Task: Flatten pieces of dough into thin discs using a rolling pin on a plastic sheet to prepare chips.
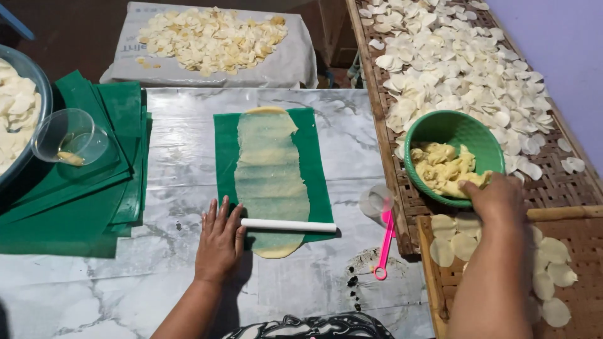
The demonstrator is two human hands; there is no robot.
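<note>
A long strip of dough [271, 176], rolled thin and pale yellow, lies on a green sheet [317, 169] in the middle of the marble table [169, 169]. Its edges are wavy, the green shows faintly through it, and both ends are thicker and more yellow. A white rolling pin [289, 225] lies across its near end. The left hand [220, 242] rests flat with fingers spread, touching the pin's left end and gripping nothing. The right hand [496, 196] reaches into a green bowl [458, 129] of yellow dough lumps [443, 166] standing on a woven tray [559, 185]; its fingers curl into the dough, but whether they close on a piece cannot be told.
</note>
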